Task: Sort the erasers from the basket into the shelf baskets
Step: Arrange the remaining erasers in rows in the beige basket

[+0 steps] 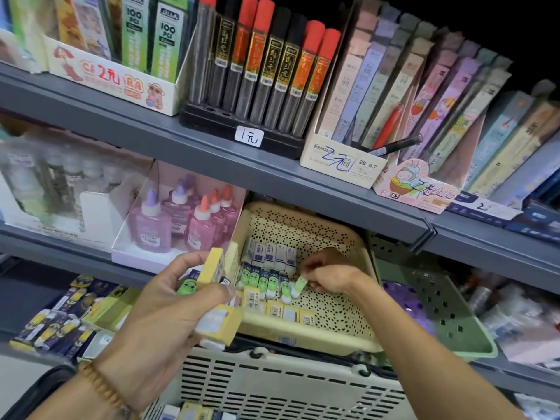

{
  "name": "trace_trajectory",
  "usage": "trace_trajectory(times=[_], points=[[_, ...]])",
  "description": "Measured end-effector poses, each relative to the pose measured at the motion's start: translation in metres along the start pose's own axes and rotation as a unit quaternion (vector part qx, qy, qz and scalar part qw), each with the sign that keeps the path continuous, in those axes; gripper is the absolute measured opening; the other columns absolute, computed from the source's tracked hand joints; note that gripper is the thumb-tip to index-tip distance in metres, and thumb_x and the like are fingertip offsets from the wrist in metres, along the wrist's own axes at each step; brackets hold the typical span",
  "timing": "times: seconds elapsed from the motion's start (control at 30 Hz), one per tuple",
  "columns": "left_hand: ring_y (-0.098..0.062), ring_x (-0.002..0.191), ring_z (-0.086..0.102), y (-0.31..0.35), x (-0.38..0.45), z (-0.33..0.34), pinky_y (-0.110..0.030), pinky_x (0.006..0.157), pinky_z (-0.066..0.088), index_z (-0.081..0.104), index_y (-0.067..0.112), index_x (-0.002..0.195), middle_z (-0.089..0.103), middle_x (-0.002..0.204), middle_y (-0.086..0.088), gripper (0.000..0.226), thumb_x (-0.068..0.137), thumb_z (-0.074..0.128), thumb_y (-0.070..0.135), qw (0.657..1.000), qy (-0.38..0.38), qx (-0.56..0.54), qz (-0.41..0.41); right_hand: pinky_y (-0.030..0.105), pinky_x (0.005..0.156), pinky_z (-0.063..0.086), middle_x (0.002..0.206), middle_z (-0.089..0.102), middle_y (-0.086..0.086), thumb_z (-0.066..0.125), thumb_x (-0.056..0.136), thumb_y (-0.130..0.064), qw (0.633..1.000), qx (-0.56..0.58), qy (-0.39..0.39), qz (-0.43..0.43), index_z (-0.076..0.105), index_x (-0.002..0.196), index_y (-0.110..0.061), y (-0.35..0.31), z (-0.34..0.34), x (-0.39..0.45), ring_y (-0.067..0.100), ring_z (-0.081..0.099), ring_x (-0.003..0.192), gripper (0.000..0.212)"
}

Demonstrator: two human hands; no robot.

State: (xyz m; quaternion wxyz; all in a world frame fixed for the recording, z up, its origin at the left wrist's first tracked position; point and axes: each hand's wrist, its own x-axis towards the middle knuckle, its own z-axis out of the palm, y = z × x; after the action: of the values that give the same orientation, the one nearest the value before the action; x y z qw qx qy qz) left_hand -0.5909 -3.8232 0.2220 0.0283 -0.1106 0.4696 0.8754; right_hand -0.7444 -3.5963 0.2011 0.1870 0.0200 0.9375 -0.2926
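Pinching a green eraser (pixel 298 287), the right hand (pixel 331 275) lowers it beside its row in the cream basket (pixel 348 338) — kinds stay together; left hand (pixel 181 301) grips spare erasers (pixel 216 321) as stock

1. the perforated shelf basket (pixel 348 256) sits on the middle shelf, glue bottles (pixel 181 219) to its left and another shelf basket (pixel 448 313) to its right.
2. erasers (pixel 269 268) lie in rows in it.
3. the right hand (pixel 330 275) is inside it, the left hand (pixel 169 307) before its left edge.
4. a slotted basket (pixel 272 386) lies below, in front.
5. lead tubes (pixel 266 71) stand on the shelf above.
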Motion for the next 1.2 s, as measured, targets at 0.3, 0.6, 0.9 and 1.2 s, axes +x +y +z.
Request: trace_trajectory(times=[0.3, 0.6, 0.9, 1.2], points=[[-0.023, 0.063, 0.070, 0.001, 0.003, -0.007, -0.033, 0.052, 0.057, 0.074, 0.027, 0.082, 0.075, 0.080, -0.008, 0.043, 0.045, 0.076, 0.007, 1.000, -0.004, -0.016, -0.005, 0.028, 0.072, 0.061, 0.089, 0.074, 0.008, 0.074, 0.084, -0.005, 1.000, 0.007, -0.015, 0.021, 0.070, 0.104, -0.013, -0.003, 0.008, 0.007, 0.014, 0.071, 0.070, 0.022], [-0.024, 0.070, 0.067, -0.004, 0.004, -0.008, -0.030, 0.050, 0.054, 0.073, 0.019, 0.098, 0.073, 0.085, -0.010, 0.060, 0.039, 0.077, 0.007, 0.999, 0.002, -0.024, -0.023, 0.033, 0.082, 0.059, 0.086, 0.075, 0.008, 0.069, 0.090, -0.016, 0.999, 0.021, -0.013, 0.034, 0.067, 0.102, -0.012, -0.014, 0.014, -0.006, 0.019, 0.074, 0.084, 0.012], [-0.024, 0.063, 0.065, -0.007, 0.003, -0.006, -0.033, 0.053, 0.054, 0.076, 0.022, 0.086, 0.070, 0.078, -0.012, 0.044, 0.056, 0.073, -0.010, 0.998, -0.022, 0.019, -0.057, 0.031, 0.083, 0.056, 0.102, 0.069, -0.007, 0.074, 0.085, -0.030, 0.936, 0.175, -0.102, -0.289, 0.073, 0.106, -0.033, -0.074, 0.025, -0.082, 0.014, 0.065, 0.093, 0.021], [-0.026, 0.066, 0.055, -0.008, 0.001, -0.005, -0.040, 0.070, 0.048, 0.072, 0.031, 0.088, 0.071, 0.086, -0.021, 0.042, 0.071, 0.071, -0.007, 0.989, 0.076, 0.122, 0.017, 0.018, 0.062, 0.052, 0.090, 0.072, 0.004, 0.066, 0.092, -0.014, 0.958, 0.253, -0.040, -0.131, 0.069, 0.100, -0.016, -0.054, 0.005, -0.060, 0.006, 0.064, 0.067, 0.009]])
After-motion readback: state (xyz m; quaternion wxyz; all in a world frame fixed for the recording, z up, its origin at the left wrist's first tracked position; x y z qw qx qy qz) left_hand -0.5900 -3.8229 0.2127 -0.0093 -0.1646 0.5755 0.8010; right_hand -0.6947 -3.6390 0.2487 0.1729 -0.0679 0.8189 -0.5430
